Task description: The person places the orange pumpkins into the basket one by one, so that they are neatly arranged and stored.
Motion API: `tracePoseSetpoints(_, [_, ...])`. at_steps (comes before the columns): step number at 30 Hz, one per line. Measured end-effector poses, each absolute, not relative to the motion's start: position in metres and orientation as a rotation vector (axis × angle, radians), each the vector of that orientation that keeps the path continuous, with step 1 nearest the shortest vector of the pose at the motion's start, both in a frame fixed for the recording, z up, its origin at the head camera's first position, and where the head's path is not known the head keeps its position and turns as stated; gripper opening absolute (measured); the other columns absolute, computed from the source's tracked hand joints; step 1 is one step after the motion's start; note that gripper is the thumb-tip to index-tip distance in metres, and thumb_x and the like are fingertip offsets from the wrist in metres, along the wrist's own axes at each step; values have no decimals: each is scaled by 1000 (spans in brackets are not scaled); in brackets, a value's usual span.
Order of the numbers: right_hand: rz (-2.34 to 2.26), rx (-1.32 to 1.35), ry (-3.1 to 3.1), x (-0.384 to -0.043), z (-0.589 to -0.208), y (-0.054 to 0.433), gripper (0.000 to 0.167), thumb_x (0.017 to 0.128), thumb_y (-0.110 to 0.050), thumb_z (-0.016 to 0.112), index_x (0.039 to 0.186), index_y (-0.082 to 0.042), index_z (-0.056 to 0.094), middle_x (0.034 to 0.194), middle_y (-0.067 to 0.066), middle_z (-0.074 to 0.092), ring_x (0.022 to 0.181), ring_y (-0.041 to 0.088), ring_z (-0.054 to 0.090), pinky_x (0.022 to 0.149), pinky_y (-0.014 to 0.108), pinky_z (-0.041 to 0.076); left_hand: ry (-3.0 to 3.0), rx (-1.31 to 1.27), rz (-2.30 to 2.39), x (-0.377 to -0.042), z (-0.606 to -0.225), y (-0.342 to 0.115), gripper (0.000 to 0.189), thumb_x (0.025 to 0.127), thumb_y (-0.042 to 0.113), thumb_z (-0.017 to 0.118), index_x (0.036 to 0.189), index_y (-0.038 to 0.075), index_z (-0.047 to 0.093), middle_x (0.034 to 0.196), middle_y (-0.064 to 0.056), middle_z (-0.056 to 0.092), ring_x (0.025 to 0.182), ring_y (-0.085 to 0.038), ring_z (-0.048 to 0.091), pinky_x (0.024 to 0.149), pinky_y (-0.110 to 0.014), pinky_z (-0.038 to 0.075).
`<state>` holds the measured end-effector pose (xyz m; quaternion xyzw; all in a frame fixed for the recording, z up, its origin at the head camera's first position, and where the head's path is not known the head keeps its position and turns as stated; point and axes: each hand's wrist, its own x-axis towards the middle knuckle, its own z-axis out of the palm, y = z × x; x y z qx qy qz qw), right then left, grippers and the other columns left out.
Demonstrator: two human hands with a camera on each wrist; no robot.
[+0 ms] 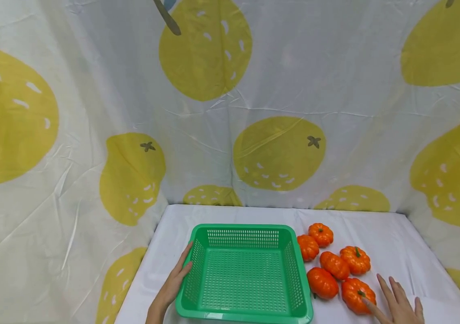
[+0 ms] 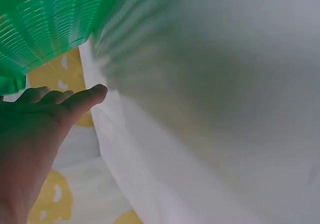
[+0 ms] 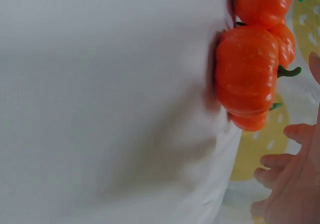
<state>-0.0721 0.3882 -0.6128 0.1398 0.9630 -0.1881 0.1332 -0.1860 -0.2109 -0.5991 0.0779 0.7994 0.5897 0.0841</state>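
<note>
A green plastic basket (image 1: 244, 227) with slotted walls and a perforated floor stands on the white cloth, and nothing lies inside it. My left hand (image 1: 173, 280) touches the basket's left side with its fingers extended; the left wrist view has this hand (image 2: 37, 129) beneath the slotted green wall (image 2: 47, 23). On the right, my right hand (image 1: 401, 308) is spread just beside the nearest small orange pumpkin (image 1: 356, 295), holding nothing. From the right wrist, the fingers (image 3: 277, 161) appear apart from the large ribbed pumpkin (image 3: 247, 71) and its green stem.
Several more orange pumpkins (image 1: 334, 264) cluster along the basket's right side, one pumpkin (image 1: 308, 247) right at its rim. White cloth (image 1: 392, 243) covers the table. Curtains with a yellow fruit print (image 1: 278, 153) enclose the back and both sides.
</note>
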Motion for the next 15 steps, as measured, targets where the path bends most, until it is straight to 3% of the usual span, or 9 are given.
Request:
tracePoseSetpoints(7, [-553,437,2733,-72,-623,386,115,93,-79,49,157,10,18,150,47,16,136,67,24,109,85,2,2232,256,1900,-190,-604,-210,55,113,32,34,166,35,19,175,-2,11,161,-33,2,124,-69,1])
tracePoseSetpoints(15, [-569,409,2755,-74,-638,384,118,90,-83,49,157,10,21,153,46,23,134,64,36,107,83,20,2122,221,1993,-191,-612,-209,55,113,37,31,166,34,19,176,-5,7,161,-36,-2,122,-73,-1])
